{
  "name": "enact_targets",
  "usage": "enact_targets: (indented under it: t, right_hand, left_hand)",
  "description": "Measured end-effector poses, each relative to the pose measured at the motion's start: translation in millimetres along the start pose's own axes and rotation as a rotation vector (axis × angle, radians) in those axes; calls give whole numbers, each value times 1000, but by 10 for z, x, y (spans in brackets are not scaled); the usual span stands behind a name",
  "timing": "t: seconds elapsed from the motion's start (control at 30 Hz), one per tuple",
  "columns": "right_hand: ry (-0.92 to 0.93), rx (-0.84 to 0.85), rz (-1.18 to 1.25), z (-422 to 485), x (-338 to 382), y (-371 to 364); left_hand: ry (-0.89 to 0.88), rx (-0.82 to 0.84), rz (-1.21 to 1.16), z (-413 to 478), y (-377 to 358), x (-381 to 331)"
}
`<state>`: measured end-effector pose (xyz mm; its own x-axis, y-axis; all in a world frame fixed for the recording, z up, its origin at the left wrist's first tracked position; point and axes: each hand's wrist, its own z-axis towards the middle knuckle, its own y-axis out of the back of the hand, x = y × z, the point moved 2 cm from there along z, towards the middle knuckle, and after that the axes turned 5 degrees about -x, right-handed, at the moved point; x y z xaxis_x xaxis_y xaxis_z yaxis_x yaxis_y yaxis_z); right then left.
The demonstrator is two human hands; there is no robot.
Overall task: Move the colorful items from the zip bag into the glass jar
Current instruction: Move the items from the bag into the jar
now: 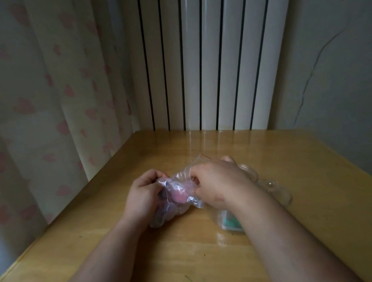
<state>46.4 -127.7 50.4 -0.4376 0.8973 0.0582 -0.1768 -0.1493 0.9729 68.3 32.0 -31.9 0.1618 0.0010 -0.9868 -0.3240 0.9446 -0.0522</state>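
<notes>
Head view. The zip bag point(179, 195) rests on the table point(215, 263), held between both hands. The left hand point(143, 193) curls round the bag's bulging lower-left end. The right hand point(216, 181) pinches the plastic nearer the mouth. A pink item point(178, 197) shows through the film; the other contents are indistinct.

The bag's long axis runs from lower left to upper right, zip edge uppermost. The glass jar point(276, 188) lies right of the bag, just beyond the right hand and partly hidden by it; whether it stands upright cannot be told.

Judgement: the right hand is nearer the jar, and the bag's mouth points that way.
</notes>
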Motion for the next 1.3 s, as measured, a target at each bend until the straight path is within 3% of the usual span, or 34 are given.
enact_targets:
  t: [0.2,0.5,0.67,0.8,0.93,1.07,1.23,1.3]
  right_hand:
    - [5,-41,23,-18,11,-23]
    - [45,35,39,-5,-10,-13]
    - [18,-14,153,-50,-53,94]
    - [21,132,87,-64,-58,74]
    - [5,164,31,-34,-46,48]
    - [22,135,21,-32,-36,37]
    - [-37,-31,253,-34,-105,60]
    - [-38,29,223,-56,-115,77]
  left_hand:
    - [4,1,-7,-11,-9,-8]
    - [26,10,-23,-33,-27,-31]
    - [39,-1,-15,-39,-22,-34]
    - [31,6,-9,-40,-30,-36]
    - [44,12,-17,-33,-31,-21]
    - [39,9,-19,-25,-22,-16]
    - [40,0,-33,-11,-22,1]
    - [35,4,-26,-18,-32,-7]
